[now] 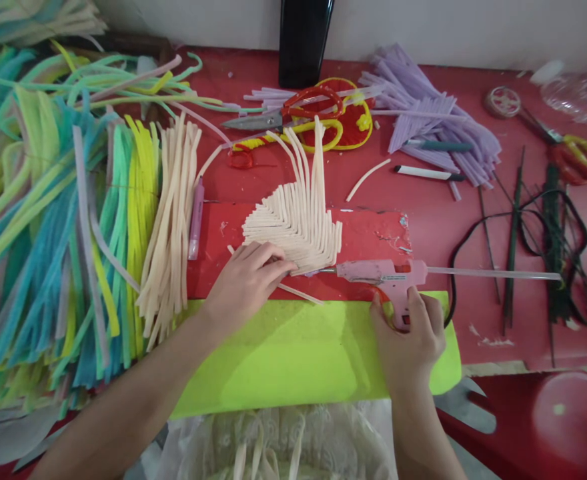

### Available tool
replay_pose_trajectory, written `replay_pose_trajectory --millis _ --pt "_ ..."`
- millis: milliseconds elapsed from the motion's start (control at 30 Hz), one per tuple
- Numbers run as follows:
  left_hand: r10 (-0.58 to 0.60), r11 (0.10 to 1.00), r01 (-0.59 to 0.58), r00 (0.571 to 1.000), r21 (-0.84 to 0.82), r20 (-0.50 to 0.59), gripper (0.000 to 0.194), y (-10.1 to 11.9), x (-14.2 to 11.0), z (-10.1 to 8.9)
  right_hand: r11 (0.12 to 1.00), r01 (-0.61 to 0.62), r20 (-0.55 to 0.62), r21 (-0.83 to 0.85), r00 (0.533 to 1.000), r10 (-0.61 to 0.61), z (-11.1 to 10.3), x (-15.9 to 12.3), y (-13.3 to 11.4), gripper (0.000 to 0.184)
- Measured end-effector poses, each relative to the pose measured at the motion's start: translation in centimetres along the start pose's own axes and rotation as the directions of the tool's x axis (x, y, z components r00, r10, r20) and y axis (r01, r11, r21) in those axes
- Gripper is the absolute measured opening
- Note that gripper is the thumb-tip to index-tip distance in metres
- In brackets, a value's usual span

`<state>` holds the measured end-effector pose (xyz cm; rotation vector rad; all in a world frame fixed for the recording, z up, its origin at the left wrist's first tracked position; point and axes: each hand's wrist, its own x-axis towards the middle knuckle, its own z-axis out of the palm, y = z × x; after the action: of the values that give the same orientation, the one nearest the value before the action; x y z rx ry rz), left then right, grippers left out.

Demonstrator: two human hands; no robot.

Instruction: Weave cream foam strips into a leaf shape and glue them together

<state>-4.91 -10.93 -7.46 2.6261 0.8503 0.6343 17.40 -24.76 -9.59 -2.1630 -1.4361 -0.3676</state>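
Observation:
A leaf-like piece made of cream pipe cleaners lies on a red board, its strips set in a V pattern with several long loose ends pointing away from me. My left hand pinches its lower edge; the fingertips partly cover that spot. In my right hand is a pink glue gun, gripped by its handle. A clear glue stick juts out of its back. The nozzle points left and meets the leaf's lower right edge. A loose cream strip lies just below.
Bundles of coloured pipe cleaners fill the left side, with a cream bundle beside them. Scissors, a purple pile and a white marker lie behind. Dark wires and a cord spread rightward. Lime-green cloth covers the front.

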Motion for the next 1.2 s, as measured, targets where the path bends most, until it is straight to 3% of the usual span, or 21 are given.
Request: replay_pose_trajectory --millis 167,267,367,433,500,600,767,1033,1200 --pt "0.005 1.000 -0.004 1.000 0.021 -0.022 0.011 0.2 0.1 -0.1 0.998 -0.059 0.006 -0.016 0.998 0.059 -0.2 0.1 0.9 0.035" --pt "0.016 0.999 -0.014 0.998 0.035 -0.056 0.009 0.3 0.2 -0.6 0.988 -0.147 -0.005 -0.043 0.989 0.147 -0.3 0.7 3.0 0.041" --pt "0.064 0.995 -0.065 0.998 0.079 0.014 0.009 0.6 0.1 -1.2 0.958 -0.270 -0.034 -0.095 0.963 0.268 -0.3 1.9 5.6 0.047" --pt "0.081 0.991 -0.091 0.992 0.098 0.098 0.009 0.7 0.0 -1.5 0.920 -0.373 -0.022 -0.121 0.928 0.373 -0.4 2.8 6.9 0.050" --pt "0.074 0.990 -0.091 0.985 0.105 0.155 0.010 0.9 -0.2 -1.6 0.853 -0.513 -0.049 -0.097 0.858 0.511 -0.4 3.6 7.7 0.056" --pt "0.058 0.991 -0.076 0.985 0.107 0.165 0.012 1.1 -0.5 -1.5 0.781 -0.619 -0.006 -0.079 0.784 0.621 -0.3 4.1 8.0 0.055" --pt "0.048 0.994 -0.061 0.989 0.094 0.138 0.012 1.1 -0.7 -1.0 0.843 -0.525 -0.017 -0.118 0.850 0.526 0.5 4.1 8.5 0.046" --pt "0.039 0.990 -0.050 0.996 0.133 0.086 0.011 1.4 -0.5 -0.6 0.856 -0.500 -0.065 -0.129 0.866 0.496 0.2 3.4 8.2 0.062" --pt "0.027 0.987 -0.029 1.000 0.157 0.016 0.009 1.8 -0.6 0.0 0.962 -0.256 -0.166 -0.096 0.957 0.238 -0.7 3.1 5.6 0.042"
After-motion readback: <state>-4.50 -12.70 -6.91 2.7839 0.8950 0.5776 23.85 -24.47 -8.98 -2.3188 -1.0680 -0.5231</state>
